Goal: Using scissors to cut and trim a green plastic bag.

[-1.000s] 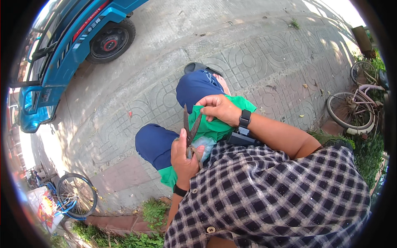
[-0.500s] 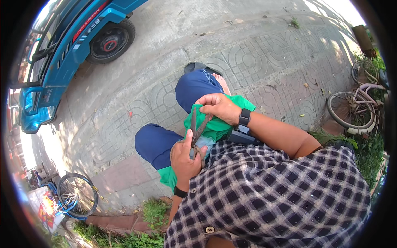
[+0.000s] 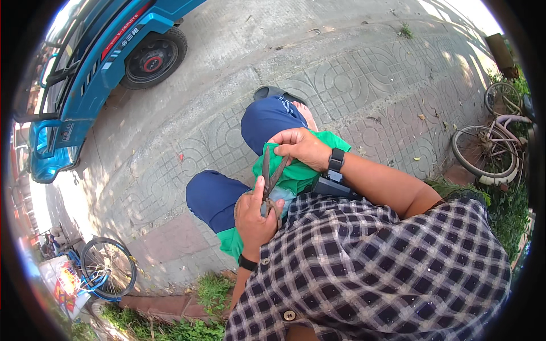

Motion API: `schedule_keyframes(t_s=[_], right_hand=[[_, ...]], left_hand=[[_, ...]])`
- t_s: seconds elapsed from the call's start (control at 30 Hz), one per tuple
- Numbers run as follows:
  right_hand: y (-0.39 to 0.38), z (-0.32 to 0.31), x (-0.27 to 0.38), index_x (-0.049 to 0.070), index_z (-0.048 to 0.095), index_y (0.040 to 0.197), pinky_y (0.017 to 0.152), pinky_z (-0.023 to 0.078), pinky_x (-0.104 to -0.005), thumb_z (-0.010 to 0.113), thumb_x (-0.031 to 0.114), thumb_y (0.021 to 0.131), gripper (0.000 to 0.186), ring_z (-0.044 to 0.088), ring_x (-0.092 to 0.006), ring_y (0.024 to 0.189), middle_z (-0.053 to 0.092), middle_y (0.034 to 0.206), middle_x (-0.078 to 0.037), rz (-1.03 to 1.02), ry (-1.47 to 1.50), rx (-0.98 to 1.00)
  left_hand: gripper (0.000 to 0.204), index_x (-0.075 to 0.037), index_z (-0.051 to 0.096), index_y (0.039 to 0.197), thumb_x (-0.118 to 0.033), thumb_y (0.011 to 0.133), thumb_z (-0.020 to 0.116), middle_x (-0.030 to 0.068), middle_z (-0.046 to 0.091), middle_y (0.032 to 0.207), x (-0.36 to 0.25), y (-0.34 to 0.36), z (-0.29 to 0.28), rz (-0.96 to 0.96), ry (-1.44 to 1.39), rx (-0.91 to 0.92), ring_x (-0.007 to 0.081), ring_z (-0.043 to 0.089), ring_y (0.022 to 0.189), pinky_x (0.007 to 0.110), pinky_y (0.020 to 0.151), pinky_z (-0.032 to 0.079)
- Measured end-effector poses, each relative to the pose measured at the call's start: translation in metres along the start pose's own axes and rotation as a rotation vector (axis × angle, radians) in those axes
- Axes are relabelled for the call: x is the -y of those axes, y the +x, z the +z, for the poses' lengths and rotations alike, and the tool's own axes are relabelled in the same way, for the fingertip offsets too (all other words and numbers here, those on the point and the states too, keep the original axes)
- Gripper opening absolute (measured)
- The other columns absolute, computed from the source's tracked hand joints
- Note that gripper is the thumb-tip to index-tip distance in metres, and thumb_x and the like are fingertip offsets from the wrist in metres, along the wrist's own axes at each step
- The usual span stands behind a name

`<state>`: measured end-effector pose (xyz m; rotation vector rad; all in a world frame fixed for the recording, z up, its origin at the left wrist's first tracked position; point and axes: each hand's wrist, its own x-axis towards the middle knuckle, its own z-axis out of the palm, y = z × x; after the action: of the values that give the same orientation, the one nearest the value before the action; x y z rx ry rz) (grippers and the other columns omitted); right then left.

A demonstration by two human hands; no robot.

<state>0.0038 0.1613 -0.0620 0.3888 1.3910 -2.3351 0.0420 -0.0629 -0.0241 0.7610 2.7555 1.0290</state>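
My left hand [image 3: 255, 219] grips dark metal scissors [image 3: 274, 176] with blades apart, pointing up over the green cloth [image 3: 298, 182] on my lap. Above it, my right hand [image 3: 298, 146] pinches the edge of the cloth between thumb and fingers, beside the blade tips. The cloth lies across my legs in navy trousers [image 3: 211, 196]; more green fabric shows below the left knee. A pale translucent item [image 3: 281, 195], partly hidden, sits behind the scissors.
A blue cargo vehicle [image 3: 94, 96] stands at upper left on the pavement. A bicycle [image 3: 108, 267] is at lower left, and another [image 3: 483, 148] at the right. Weeds [image 3: 211, 292] grow along the brick edge. A dark sandal [image 3: 267, 92] is beyond my knee.
Since a second ago, my left hand has moved the scissors rightward, bringing the blades onto the pinched cloth. Over the last half second the hands have barely moved.
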Motion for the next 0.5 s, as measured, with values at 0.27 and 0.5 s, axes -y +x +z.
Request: schedule_keyframes(t_s=[0.27, 0.5], right_hand=[[-0.0008, -0.0007, 0.0017, 0.000, 0.064, 0.110, 0.063, 0.051, -0.0214, 0.061, 0.007, 0.087, 0.024, 0.061, -0.0075, 0.074, 0.067, 0.095, -0.003, 0.018, 0.035, -0.002], [-0.0011, -0.0004, -0.0001, 0.001, 0.064, 0.108, 0.063, 0.049, -0.0206, 0.062, 0.007, 0.088, 0.022, 0.060, -0.0064, 0.072, 0.067, 0.095, -0.003, 0.060, -0.070, 0.022]], left_hand=[[0.069, -0.008, 0.052, 0.132, -0.019, 0.070, 0.080, 0.0099, 0.059, 0.087, -0.0033, 0.0014, -0.0006, 0.013, 0.038, -0.012, 0.0270, 0.055, 0.078, 0.036, 0.071, 0.044], [0.067, -0.007, 0.050, 0.134, -0.020, 0.074, 0.078, 0.0089, 0.056, 0.088, -0.0064, 0.0015, -0.0030, -0.042, -0.255, -0.188, 0.0216, 0.054, 0.076, 0.030, 0.068, 0.044]])
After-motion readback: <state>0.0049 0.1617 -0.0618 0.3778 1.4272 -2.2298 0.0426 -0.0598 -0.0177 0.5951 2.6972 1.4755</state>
